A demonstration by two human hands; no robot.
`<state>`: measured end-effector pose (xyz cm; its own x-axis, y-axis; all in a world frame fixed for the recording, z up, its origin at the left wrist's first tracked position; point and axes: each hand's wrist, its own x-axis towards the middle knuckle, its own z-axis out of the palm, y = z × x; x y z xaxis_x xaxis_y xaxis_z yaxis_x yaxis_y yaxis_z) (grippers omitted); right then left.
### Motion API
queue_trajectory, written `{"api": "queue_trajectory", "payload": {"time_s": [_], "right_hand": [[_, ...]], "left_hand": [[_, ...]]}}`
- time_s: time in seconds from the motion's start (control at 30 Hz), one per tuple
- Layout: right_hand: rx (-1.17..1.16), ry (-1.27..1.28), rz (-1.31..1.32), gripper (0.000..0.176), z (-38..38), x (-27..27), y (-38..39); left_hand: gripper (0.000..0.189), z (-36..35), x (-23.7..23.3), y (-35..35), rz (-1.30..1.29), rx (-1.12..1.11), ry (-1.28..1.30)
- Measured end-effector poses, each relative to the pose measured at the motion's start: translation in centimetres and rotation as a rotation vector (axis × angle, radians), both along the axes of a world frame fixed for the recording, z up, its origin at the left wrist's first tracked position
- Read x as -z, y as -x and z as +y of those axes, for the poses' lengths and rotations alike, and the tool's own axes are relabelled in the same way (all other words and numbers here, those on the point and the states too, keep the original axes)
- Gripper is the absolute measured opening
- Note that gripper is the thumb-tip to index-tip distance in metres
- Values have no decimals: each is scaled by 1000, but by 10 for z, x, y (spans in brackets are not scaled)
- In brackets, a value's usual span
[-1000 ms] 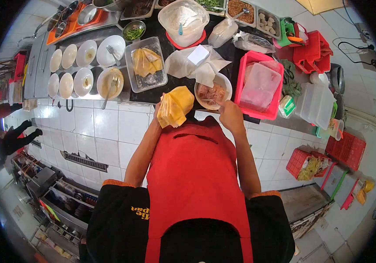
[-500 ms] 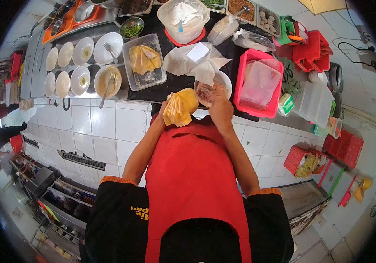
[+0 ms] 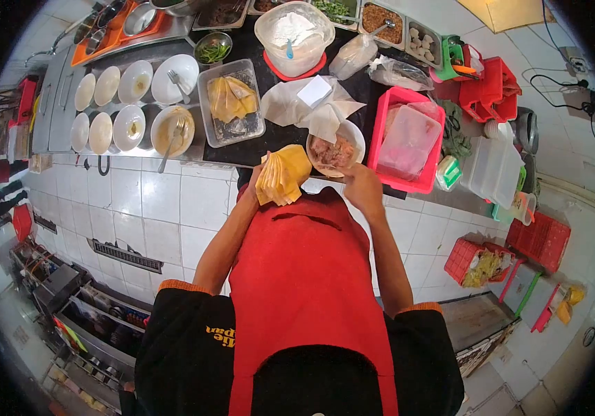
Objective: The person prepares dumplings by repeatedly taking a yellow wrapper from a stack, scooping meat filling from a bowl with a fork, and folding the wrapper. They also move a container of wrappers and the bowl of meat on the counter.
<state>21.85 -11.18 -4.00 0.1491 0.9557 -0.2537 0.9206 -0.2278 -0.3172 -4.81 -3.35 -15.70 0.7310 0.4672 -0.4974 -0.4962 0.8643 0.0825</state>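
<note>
Position noted: the stack of yellow sheets [image 3: 283,175] is held at the near edge of the desk [image 3: 233,154], in front of the red apron [image 3: 304,270]. It is gripped in the left hand [image 3: 256,186], by which its left side is clasped; the hand is curled around it, with the fingers mostly hidden by the sheets. The stack is fanned, its loose edges spread toward the body and its flatter face turned toward the bowl.

Key relation: the white bowl [image 3: 355,133] is placed to the right of the stack and slightly farther from the body. Stack and bowl are seen side by side with almost no gap; whether contact is made cannot be judged. The bowl is round, so no long axis is assigned; the minced meat [image 3: 335,150] is heaped inside it.

The right hand [image 3: 362,187] is the nearer one to the bowl, being held at its near right rim. Its fingers are seen folded inward; whether a small tool is gripped cannot be made out. From this hand, the meat is found forward and to the left, and the stack directly to the left. The bowl's far rim is partly covered by crumpled paper [image 3: 324,123].
</note>
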Motion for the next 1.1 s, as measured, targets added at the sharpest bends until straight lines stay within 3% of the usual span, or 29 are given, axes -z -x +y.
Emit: {"api": "queue_trajectory", "payload": {"time_s": [0.1,0.23,0.33,0.47,0.6,0.7,0.73,0.8,0.83,0.93,1.1], "right_hand": [[11,-123,594,39,-3,-7,-30],[61,-280,737,30,13,-56,-11],[45,-464,702,31,21,-50,4],[92,-569,880,35,27,-42,6],[25,-629,754,31,20,-59,-22],[122,-379,1059,34,16,-98,-24],[129,-386,1057,34,20,-108,-18],[-8,-353,707,40,31,-120,-13],[-3,-347,869,43,33,-113,-16],[58,-309,836,40,31,-125,-11],[-36,-526,776,36,28,-115,8]], "left_hand": [[69,4,-19,2,-59,-15,-8],[69,12,-59,-9,-224,-24,24],[68,18,-62,-17,-359,-45,-9],[63,27,-94,-25,-182,-125,-108],[62,31,-118,-22,-197,-194,-192],[58,32,-121,-18,-74,-194,-241],[57,31,-123,-18,-10,-162,-270],[56,26,-131,-19,7,-128,-298],[57,24,-136,-19,20,-115,-301],[58,26,-140,-20,41,-99,-328],[65,25,-146,-28,-268,-191,-299]]}}
